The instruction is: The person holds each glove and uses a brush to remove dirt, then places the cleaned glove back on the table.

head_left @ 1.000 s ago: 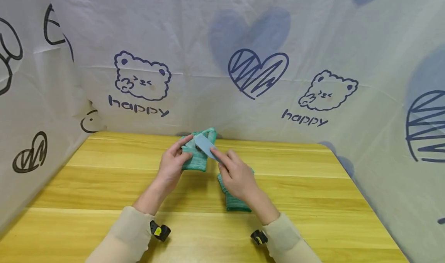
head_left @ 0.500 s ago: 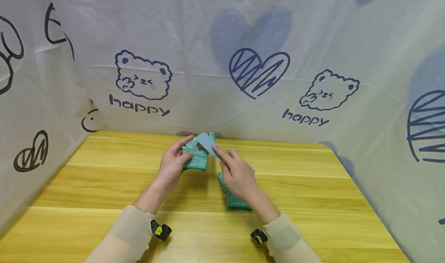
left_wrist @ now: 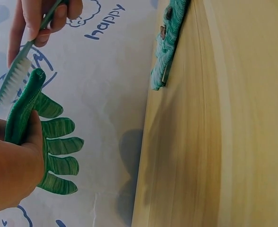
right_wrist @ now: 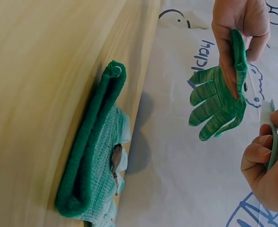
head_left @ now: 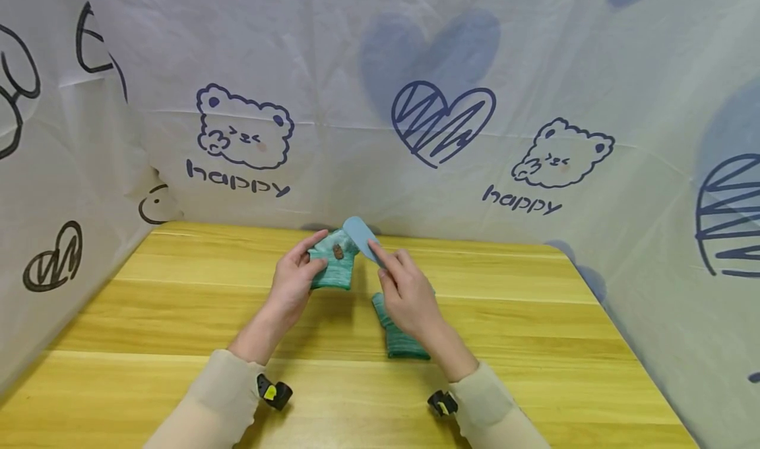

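A green knitted glove (head_left: 334, 275) is pinched in my left hand (head_left: 291, 281), thumb on the near face, raised above the table. On the glove shows a small brown patch (head_left: 338, 251); its fingers hang down in the left wrist view. My right hand (head_left: 411, 300) grips a light blue brush (head_left: 358, 233), index finger laid along its back. White bristles (left_wrist: 14, 80) point toward the glove cuff in the left wrist view. Under the right hand, a second green glove (head_left: 405, 345) lies on the table, with a brown patch (right_wrist: 116, 158) of its own.
The wooden table (head_left: 208, 291) ends at a hanging white cloth (head_left: 332, 172) with bear and heart drawings, close behind the hands. Another stretch of cloth (head_left: 53, 185) hangs along the left side. Small black cameras sit at both wrists.
The brush has moved off the glove's brown patch, up and to the right, leaving the patch in plain sight. The left hand stays nearly still with the glove.
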Action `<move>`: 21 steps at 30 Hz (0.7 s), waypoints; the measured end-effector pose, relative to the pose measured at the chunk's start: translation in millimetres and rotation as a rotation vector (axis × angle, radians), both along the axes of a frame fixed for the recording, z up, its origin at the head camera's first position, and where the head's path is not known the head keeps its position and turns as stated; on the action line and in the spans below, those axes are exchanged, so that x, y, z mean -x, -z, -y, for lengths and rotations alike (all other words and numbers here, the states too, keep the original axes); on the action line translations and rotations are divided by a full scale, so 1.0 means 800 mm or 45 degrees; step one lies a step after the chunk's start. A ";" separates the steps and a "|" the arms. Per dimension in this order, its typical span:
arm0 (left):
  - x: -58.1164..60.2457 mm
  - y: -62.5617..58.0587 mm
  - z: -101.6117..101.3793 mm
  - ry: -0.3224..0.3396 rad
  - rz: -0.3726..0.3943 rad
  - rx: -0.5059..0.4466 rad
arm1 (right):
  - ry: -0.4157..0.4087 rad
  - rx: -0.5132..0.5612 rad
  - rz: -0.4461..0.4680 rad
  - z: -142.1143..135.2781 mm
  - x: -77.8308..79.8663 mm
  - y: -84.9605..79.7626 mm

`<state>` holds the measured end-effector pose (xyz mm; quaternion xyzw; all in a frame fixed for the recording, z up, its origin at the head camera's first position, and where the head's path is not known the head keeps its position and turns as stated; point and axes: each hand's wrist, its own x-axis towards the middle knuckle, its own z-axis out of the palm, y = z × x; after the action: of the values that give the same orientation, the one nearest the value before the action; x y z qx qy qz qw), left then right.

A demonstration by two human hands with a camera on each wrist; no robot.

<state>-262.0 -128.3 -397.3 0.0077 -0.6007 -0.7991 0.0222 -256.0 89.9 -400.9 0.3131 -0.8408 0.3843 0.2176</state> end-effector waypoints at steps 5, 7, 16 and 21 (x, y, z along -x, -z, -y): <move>0.000 0.000 0.001 0.015 -0.002 0.000 | -0.041 -0.001 -0.052 0.000 -0.001 -0.002; 0.000 0.000 0.002 0.023 -0.009 -0.006 | -0.063 -0.031 -0.069 0.000 -0.001 -0.002; -0.001 -0.001 0.003 0.077 -0.064 -0.035 | -0.109 -0.172 -0.093 0.002 -0.003 0.000; -0.001 0.000 0.003 0.110 -0.079 -0.033 | -0.109 -0.221 -0.118 0.002 -0.002 0.003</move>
<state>-261.4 -130.7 -397.2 -0.0426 -0.5892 -0.8068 0.0063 -254.7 88.0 -403.0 0.3839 -0.8458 0.3040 0.2116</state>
